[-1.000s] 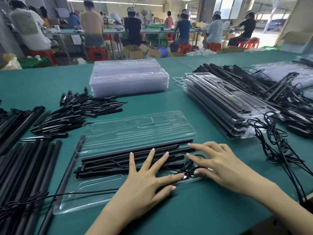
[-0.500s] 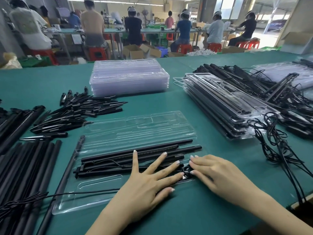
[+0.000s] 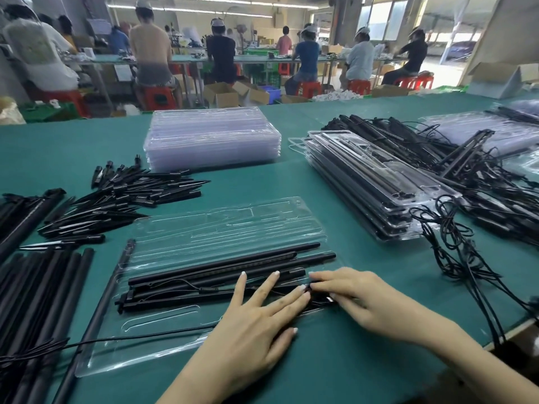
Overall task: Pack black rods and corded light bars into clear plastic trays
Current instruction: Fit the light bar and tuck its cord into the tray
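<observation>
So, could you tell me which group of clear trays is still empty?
The far stack of clear trays, behind the open tray; the stack on the right already holds black parts.

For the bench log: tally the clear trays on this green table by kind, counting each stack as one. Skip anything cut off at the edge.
Stack of empty clear trays: 1
Stack of packed trays: 1
Single open tray part filled with black rods and bars: 1
Total: 3
More trays at the far right run out of the view and are not counted.
</observation>
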Action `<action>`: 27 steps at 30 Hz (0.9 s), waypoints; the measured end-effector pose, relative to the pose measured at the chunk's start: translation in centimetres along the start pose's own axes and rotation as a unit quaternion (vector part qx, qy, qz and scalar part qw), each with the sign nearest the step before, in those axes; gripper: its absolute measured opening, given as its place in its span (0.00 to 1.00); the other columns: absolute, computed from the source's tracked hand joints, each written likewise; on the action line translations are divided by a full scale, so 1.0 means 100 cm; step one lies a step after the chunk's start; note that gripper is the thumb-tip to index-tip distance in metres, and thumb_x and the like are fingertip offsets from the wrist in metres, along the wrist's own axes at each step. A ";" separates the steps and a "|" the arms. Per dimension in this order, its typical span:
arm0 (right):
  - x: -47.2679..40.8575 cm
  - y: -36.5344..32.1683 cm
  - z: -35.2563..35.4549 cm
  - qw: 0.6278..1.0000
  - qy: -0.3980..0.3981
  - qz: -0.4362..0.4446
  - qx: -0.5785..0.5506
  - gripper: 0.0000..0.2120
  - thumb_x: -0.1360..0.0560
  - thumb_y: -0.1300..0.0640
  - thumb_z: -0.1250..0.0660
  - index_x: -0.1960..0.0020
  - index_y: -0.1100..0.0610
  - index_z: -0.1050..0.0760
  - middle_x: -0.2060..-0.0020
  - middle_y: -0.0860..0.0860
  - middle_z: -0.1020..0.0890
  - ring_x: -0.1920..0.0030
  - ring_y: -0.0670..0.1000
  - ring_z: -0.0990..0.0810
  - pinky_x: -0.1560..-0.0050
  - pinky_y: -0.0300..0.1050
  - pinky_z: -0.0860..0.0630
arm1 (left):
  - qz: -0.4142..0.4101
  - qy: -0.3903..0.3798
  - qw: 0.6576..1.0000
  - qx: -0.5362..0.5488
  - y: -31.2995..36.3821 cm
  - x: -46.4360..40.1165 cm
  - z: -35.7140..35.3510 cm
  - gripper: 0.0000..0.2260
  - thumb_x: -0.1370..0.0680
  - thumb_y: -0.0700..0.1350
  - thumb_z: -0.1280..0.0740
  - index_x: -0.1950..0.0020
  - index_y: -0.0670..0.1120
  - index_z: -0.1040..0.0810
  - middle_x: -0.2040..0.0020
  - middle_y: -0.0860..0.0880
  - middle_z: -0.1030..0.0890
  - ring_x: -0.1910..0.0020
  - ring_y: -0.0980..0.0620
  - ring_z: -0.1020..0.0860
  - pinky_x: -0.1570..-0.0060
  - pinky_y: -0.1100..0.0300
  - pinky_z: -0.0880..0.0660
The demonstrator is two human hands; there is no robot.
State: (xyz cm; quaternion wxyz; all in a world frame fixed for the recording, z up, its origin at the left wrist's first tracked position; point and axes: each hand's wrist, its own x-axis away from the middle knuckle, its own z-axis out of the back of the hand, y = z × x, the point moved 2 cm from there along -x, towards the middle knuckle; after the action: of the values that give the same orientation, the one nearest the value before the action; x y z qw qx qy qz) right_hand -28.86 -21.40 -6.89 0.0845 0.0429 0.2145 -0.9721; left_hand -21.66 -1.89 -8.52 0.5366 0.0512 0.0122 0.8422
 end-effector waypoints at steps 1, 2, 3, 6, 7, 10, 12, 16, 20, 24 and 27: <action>-0.002 0.004 0.003 1.000 -0.005 -0.003 -0.008 0.17 0.21 0.64 0.40 0.35 0.52 0.24 0.34 0.40 0.28 0.34 0.42 0.29 0.32 0.35 0.38 | -0.005 0.016 1.000 0.016 -0.002 -0.002 -0.004 0.27 0.24 0.60 0.63 0.24 0.63 0.56 0.28 0.70 0.59 0.25 0.51 0.65 0.28 0.39 0.65; -0.003 0.008 0.005 1.000 -0.022 0.000 0.016 0.17 0.20 0.62 0.40 0.34 0.49 0.25 0.35 0.37 0.29 0.35 0.40 0.30 0.33 0.34 0.39 | -0.006 0.020 1.000 0.020 -0.002 -0.002 -0.006 0.27 0.25 0.60 0.65 0.25 0.64 0.60 0.30 0.71 0.63 0.28 0.53 0.71 0.30 0.41 0.70; -0.004 0.011 0.007 0.998 -0.040 0.003 0.050 0.17 0.19 0.59 0.41 0.33 0.46 0.27 0.35 0.33 0.31 0.36 0.38 0.31 0.34 0.32 0.42 | -0.010 0.024 1.000 0.014 -0.003 -0.002 -0.007 0.27 0.25 0.60 0.65 0.25 0.64 0.61 0.30 0.71 0.65 0.29 0.54 0.73 0.30 0.42 0.72; 0.001 0.015 0.007 0.996 -0.061 0.022 0.058 0.18 0.19 0.48 0.45 0.29 0.40 0.38 0.32 0.33 0.34 0.32 0.33 0.38 0.31 0.32 0.48 | -0.015 0.022 0.999 0.021 -0.005 -0.002 -0.006 0.26 0.22 0.59 0.61 0.24 0.62 0.59 0.29 0.70 0.62 0.27 0.53 0.71 0.31 0.42 0.73; 0.005 0.013 0.005 0.995 -0.080 0.022 0.059 0.20 0.19 0.44 0.50 0.27 0.40 0.42 0.29 0.35 0.37 0.29 0.32 0.42 0.28 0.33 0.51 | -0.017 0.023 0.999 0.025 -0.005 -0.001 -0.006 0.25 0.21 0.59 0.59 0.24 0.62 0.59 0.28 0.69 0.61 0.26 0.53 0.70 0.31 0.42 0.73; 0.017 0.008 -0.009 0.988 -0.022 0.054 0.146 0.25 0.18 0.42 0.58 0.25 0.49 0.40 0.27 0.45 0.36 0.27 0.39 0.41 0.26 0.41 0.50 | -0.018 0.018 0.999 0.039 -0.005 -0.003 -0.008 0.24 0.18 0.57 0.52 0.24 0.62 0.58 0.27 0.70 0.60 0.26 0.54 0.69 0.30 0.42 0.72; 0.018 0.000 -0.010 0.980 0.014 0.059 0.189 0.23 0.18 0.47 0.53 0.30 0.53 0.29 0.33 0.48 0.27 0.32 0.43 0.30 0.31 0.43 0.40 | -0.017 0.008 0.998 0.063 -0.006 -0.004 -0.006 0.25 0.19 0.58 0.50 0.24 0.63 0.57 0.26 0.69 0.58 0.25 0.55 0.67 0.29 0.43 0.70; 0.010 -0.003 -0.007 0.969 0.035 0.076 0.233 0.21 0.21 0.49 0.48 0.38 0.52 0.21 0.40 0.46 0.20 0.37 0.43 0.24 0.35 0.45 0.36 | 0.010 0.049 0.987 0.151 -0.008 -0.010 0.003 0.22 0.18 0.59 0.52 0.24 0.63 0.51 0.24 0.67 0.54 0.25 0.63 0.60 0.27 0.46 0.67; 0.009 -0.004 -0.010 0.961 0.053 0.094 0.253 0.27 0.18 0.48 0.56 0.42 0.53 0.19 0.43 0.46 0.18 0.40 0.44 0.21 0.37 0.44 0.34 | 0.077 0.067 0.994 0.048 0.004 -0.029 -0.002 0.32 0.25 0.65 0.64 0.23 0.55 0.62 0.23 0.56 0.64 0.28 0.55 0.72 0.34 0.39 0.75; 0.009 -0.001 -0.010 0.968 0.099 0.106 0.205 0.29 0.17 0.45 0.57 0.44 0.52 0.17 0.44 0.44 0.18 0.41 0.43 0.22 0.39 0.45 0.34 | 0.146 0.059 0.986 0.054 0.007 -0.046 -0.008 0.33 0.23 0.67 0.60 0.24 0.53 0.66 0.25 0.47 0.68 0.27 0.49 0.72 0.39 0.34 0.78; 0.008 -0.002 -0.010 0.976 0.112 0.107 0.155 0.29 0.17 0.44 0.56 0.43 0.53 0.18 0.44 0.43 0.19 0.41 0.40 0.26 0.40 0.42 0.34 | 0.154 0.051 0.985 0.052 0.005 -0.048 -0.010 0.34 0.23 0.68 0.59 0.23 0.53 0.65 0.24 0.46 0.67 0.26 0.49 0.71 0.40 0.31 0.77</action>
State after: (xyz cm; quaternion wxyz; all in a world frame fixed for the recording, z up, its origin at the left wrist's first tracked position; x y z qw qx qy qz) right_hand -29.60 -20.96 -7.78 0.1559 0.1868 0.0632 -0.9679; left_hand -20.24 -6.43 -9.86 0.3962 0.0375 0.0753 0.9143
